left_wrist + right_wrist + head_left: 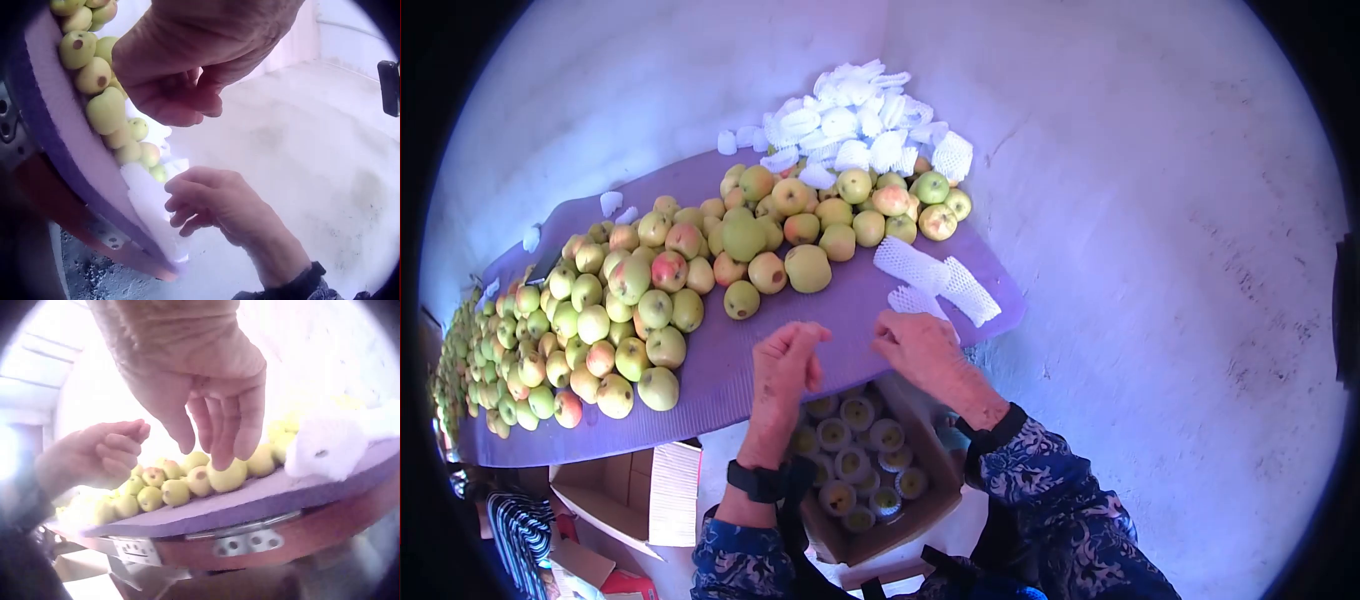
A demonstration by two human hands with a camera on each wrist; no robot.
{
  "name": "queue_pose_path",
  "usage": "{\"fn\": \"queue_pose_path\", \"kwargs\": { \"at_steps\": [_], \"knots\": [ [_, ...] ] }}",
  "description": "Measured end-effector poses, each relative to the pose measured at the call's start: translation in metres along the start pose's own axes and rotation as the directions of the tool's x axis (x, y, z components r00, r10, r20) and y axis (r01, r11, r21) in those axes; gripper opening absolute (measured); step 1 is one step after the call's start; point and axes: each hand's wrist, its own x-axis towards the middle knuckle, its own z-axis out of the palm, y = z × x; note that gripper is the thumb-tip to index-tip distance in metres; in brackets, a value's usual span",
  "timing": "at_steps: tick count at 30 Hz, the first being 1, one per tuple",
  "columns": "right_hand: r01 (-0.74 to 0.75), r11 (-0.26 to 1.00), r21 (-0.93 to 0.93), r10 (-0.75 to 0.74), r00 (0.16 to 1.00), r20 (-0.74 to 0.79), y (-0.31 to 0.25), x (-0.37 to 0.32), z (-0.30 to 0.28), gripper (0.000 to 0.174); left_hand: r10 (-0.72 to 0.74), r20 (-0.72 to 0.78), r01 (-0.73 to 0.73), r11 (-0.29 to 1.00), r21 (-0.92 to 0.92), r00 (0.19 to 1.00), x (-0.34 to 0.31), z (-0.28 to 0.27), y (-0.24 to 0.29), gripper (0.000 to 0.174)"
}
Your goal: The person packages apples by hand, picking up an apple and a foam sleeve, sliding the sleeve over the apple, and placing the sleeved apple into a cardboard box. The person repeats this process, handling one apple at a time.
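Note:
My left hand [788,362] is above the front edge of the purple padded table [720,405]. Its fingers are curled in toward the thumb, and nothing shows between them in the left wrist view. To its right, my right hand [930,352] hovers near several white foam nets [912,265], fingers loosely bent and apart, holding nothing visible in the right wrist view. Green and reddish apples [630,280] lie heaped beyond both hands. Below the hands stands a cardboard box [942,480], where apples in foam nets [852,463] sit side by side.
A heap of white foam nets [850,115] lies at the table's far end against the pale wall [1140,250]. At lower left is another open carton [675,495], with striped cloth [520,530] beside it. Metal brackets [250,544] line the table's edge.

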Motion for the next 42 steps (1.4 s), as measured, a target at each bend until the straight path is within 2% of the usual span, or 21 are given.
{"fn": "queue_pose_path", "kwargs": {
  "at_steps": [2, 5, 8, 11, 14, 17, 20, 26, 29, 30, 32, 34, 38, 41, 42],
  "knots": [
    [-0.009, 0.981, -0.196, -0.005, 0.997, -0.073, 0.013, 0.001, -0.003, 0.033, -0.044, 0.071, 0.042, 0.999, 0.031, 0.997, 0.002, 0.009, -0.007, 0.021],
    [-0.025, 0.936, -0.352, -0.001, 0.997, -0.076, 0.031, 0.000, -0.001, 0.040, -0.066, 0.159, 0.065, 0.998, 0.014, 0.985, 0.003, 0.018, -0.010, 0.020],
    [-0.081, 0.935, -0.346, 0.078, 0.997, -0.023, 0.046, 0.005, -0.003, 0.047, -0.075, 0.156, 0.071, 0.997, 0.037, 0.985, 0.004, 0.021, -0.010, 0.020],
    [-0.115, 0.946, -0.303, 0.078, 0.988, -0.133, 0.066, 0.013, 0.005, 0.053, -0.071, 0.166, 0.065, 0.997, 0.038, 0.984, 0.005, 0.021, -0.009, 0.020],
    [-0.233, 0.920, -0.316, 0.154, 0.954, -0.257, 0.077, 0.020, 0.010, 0.058, -0.066, 0.166, 0.050, 0.994, 0.095, 0.984, 0.004, 0.021, -0.002, 0.022],
    [-0.261, 0.909, -0.324, 0.160, 0.938, -0.306, 0.090, 0.027, 0.014, 0.057, -0.066, 0.163, 0.047, 0.992, 0.116, 0.984, 0.006, 0.020, -0.003, 0.022],
    [-0.317, 0.922, -0.221, 0.242, 0.920, -0.309, 0.090, 0.033, 0.011, 0.049, -0.072, 0.170, 0.058, 0.994, 0.089, 0.983, 0.007, 0.020, -0.006, 0.021],
    [-0.314, 0.937, -0.151, 0.248, 0.906, -0.344, 0.100, 0.035, 0.005, 0.028, -0.090, 0.148, 0.082, 0.995, 0.057, 0.985, 0.010, 0.025, -0.011, 0.018],
    [-0.108, 0.993, 0.041, 0.115, 0.907, -0.404, 0.098, 0.035, 0.000, 0.027, -0.054, 0.192, 0.045, 0.998, 0.051, 0.980, 0.015, 0.021, -0.023, 0.016],
    [-0.090, 0.973, 0.211, 0.163, 0.919, -0.359, 0.089, 0.033, -0.005, 0.024, -0.001, 0.154, -0.018, 0.992, 0.122, 0.988, 0.018, 0.021, -0.029, 0.020],
    [-0.068, 0.845, 0.531, 0.226, 0.944, -0.239, 0.067, 0.030, -0.015, 0.021, 0.109, 0.085, -0.129, 0.954, 0.270, 0.990, 0.020, 0.023, -0.039, 0.032],
    [-0.026, 0.735, 0.678, 0.174, 0.973, -0.151, 0.067, 0.031, -0.008, 0.021, 0.192, 0.039, -0.195, 0.946, 0.260, 0.981, 0.020, 0.029, -0.037, 0.043],
    [-0.004, 0.488, 0.873, 0.042, 0.999, -0.019, 0.051, 0.028, 0.000, 0.022, 0.279, -0.010, -0.269, 0.935, 0.233, 0.960, 0.021, 0.037, -0.032, 0.055],
    [-0.033, 0.398, 0.917, -0.024, 0.999, 0.046, 0.040, 0.028, 0.005, 0.022, 0.201, -0.024, -0.201, 0.979, 0.031, 0.979, 0.026, 0.036, -0.037, 0.044],
    [-0.041, 0.407, 0.913, -0.028, 0.998, 0.057, 0.039, 0.028, 0.006, 0.023, 0.135, -0.004, -0.136, 0.991, -0.016, 0.991, 0.027, 0.034, -0.036, 0.040]
  ]
}}
